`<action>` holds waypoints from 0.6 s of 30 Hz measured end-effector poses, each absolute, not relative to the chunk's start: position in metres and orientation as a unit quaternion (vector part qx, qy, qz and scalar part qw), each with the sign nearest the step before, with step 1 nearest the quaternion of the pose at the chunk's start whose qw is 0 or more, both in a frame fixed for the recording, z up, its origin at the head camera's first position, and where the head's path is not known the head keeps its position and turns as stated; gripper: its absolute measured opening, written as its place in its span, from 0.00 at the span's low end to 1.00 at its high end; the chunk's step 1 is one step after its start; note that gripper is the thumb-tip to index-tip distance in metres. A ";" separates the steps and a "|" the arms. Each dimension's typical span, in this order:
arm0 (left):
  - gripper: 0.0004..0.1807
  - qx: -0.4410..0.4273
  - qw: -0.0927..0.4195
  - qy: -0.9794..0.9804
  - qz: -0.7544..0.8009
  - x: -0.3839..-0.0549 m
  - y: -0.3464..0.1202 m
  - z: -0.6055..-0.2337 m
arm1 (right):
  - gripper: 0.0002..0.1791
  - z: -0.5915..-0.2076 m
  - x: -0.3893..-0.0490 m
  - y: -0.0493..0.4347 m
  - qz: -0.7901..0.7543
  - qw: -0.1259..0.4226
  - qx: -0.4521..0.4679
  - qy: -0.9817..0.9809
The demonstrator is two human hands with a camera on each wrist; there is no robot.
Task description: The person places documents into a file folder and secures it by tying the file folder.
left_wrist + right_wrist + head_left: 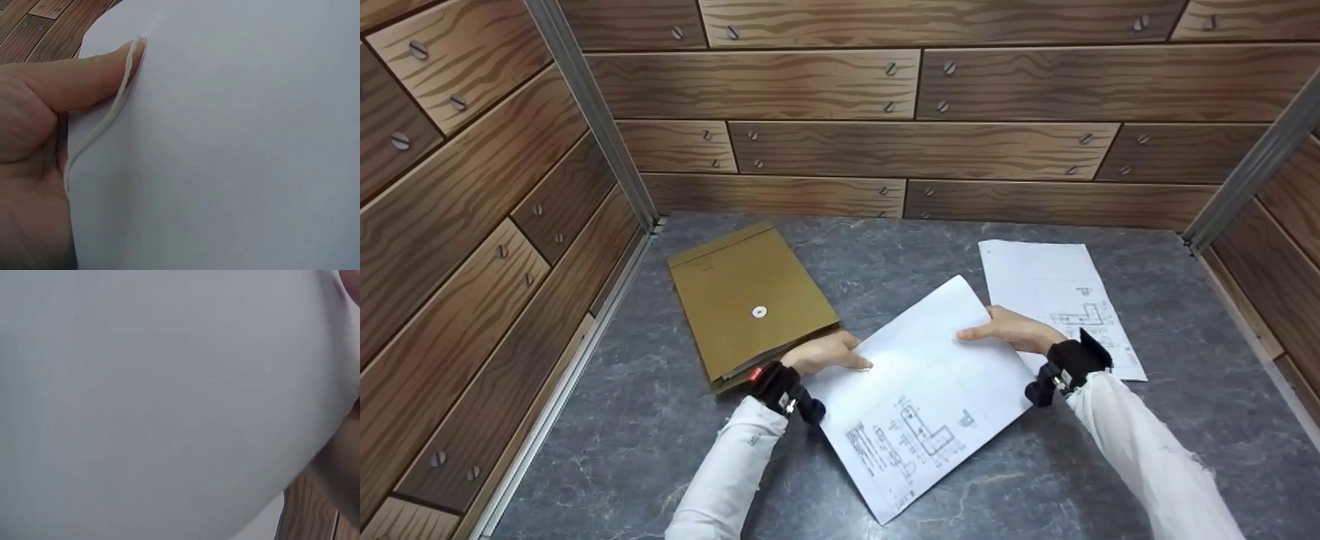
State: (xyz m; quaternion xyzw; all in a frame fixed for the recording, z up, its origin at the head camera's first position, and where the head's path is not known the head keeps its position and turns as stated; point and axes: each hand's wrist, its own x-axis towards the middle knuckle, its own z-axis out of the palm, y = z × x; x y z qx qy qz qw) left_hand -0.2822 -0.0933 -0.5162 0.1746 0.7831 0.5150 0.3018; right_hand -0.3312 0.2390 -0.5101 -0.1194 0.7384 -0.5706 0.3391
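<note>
Both hands hold a white sheet of paper (915,375) with a technical drawing printed on its lower part, tilted above the table. My left hand (829,352) pinches its left edge, thumb on top. In the left wrist view a thin white string (104,121) runs over that thumb's tip and down across the paper. My right hand (1012,330) grips the upper right edge, thumb on the printed side; its fingers are mostly hidden behind the sheet. Close by the left hand lies a brown document envelope (742,292) with a white round button, papers showing at its near end.
A second printed sheet (1039,277) lies on the right of the grey marbled table (622,450), partly behind the right hand. Wood-patterned walls (825,82) with metal corner posts enclose the back and sides. Each wrist wears a black strap with a camera.
</note>
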 end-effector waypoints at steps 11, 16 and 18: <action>0.08 0.168 0.284 0.803 0.496 -0.288 -0.087 -0.516 | 0.18 -0.511 -0.330 0.243 -0.540 0.290 -0.118 0.781; 0.13 0.171 0.229 0.801 0.525 -0.295 -0.086 -0.517 | 0.18 -0.511 -0.327 0.257 -0.553 0.279 -0.109 0.777; 0.15 0.173 0.196 0.797 0.545 -0.297 -0.087 -0.517 | 0.19 -0.511 -0.326 0.267 -0.556 0.272 -0.098 0.779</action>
